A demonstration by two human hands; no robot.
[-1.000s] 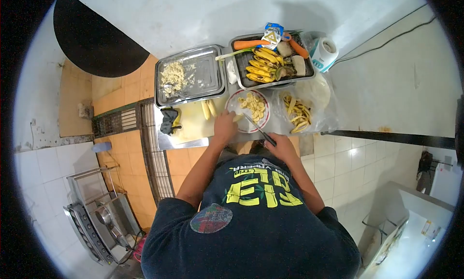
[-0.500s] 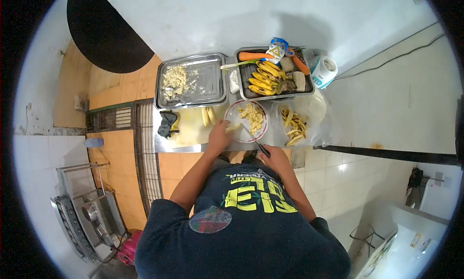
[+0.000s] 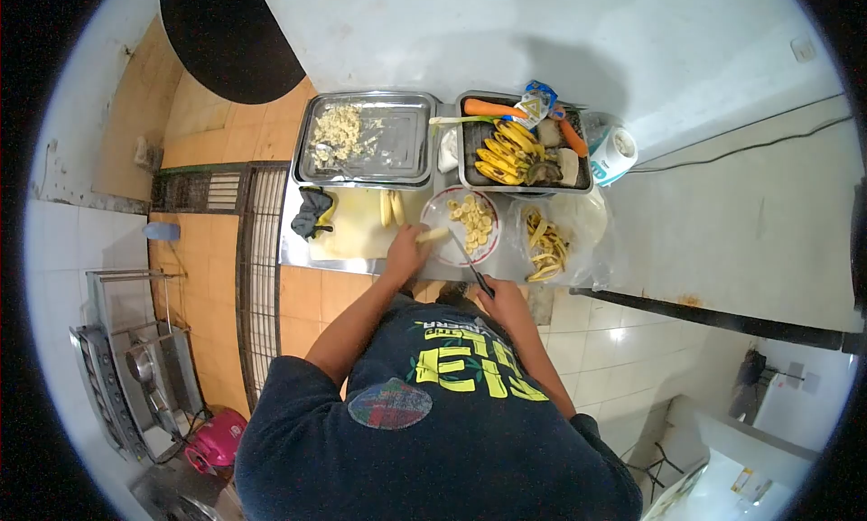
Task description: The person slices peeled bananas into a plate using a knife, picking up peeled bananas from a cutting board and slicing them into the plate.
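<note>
My left hand (image 3: 408,249) grips a peeled banana (image 3: 433,236), whose tip reaches over the left side of a red-rimmed plate (image 3: 495,249). In my right hand (image 3: 506,302) is a knife (image 3: 481,280) by its black handle; the blade points up and left over the plate, close to the banana's end. Whether the blade touches the banana, I cannot tell. Round banana slices (image 3: 474,221) lie on the plate. Peeled bananas (image 3: 391,208) rest on the cutting board (image 3: 350,237), left of the plate. Banana peels (image 3: 545,248) sit on clear plastic to the right.
Behind the board stands a metal tray (image 3: 397,151) with pale chopped food (image 3: 340,134). A second tray (image 3: 483,185) holds unpeeled bananas (image 3: 508,151), carrots (image 3: 493,108) and a blue-white packet (image 3: 537,101). A dark cloth-like bundle (image 3: 312,214) lies at left; a paper roll (image 3: 618,154) stands at right.
The camera view has shifted and turned slightly. Both hands keep their holds on the banana and the knife, with little movement over the plate.
</note>
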